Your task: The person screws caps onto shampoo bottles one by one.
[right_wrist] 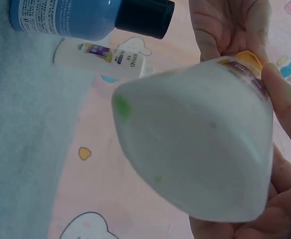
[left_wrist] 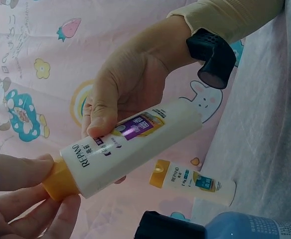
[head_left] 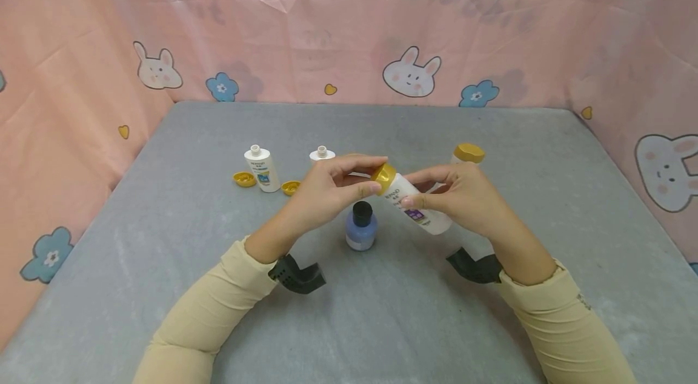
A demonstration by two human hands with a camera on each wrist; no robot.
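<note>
A white shampoo bottle (head_left: 431,221) with a purple label is held up, tilted, its gold cap (head_left: 384,177) pointing up and left. My left hand (head_left: 322,190) pinches that cap between thumb and fingers. Around the bottle's body, my right hand (head_left: 463,197) grips with the thumb across the front, as the left wrist view also shows. The right wrist view faces the bottle's pale base (right_wrist: 190,149), which has small green spots. Below the hands, a blue bottle (head_left: 361,235) with a black cap stands upright on the table.
On the grey-covered table (head_left: 163,287), a capless white bottle (head_left: 264,171) stands at the left. Another capless bottle (head_left: 322,154) is partly hidden behind my left hand. Gold caps (head_left: 244,179) lie beside them. Behind my right hand stands a gold-capped bottle (head_left: 469,152). Pink curtains surround the table.
</note>
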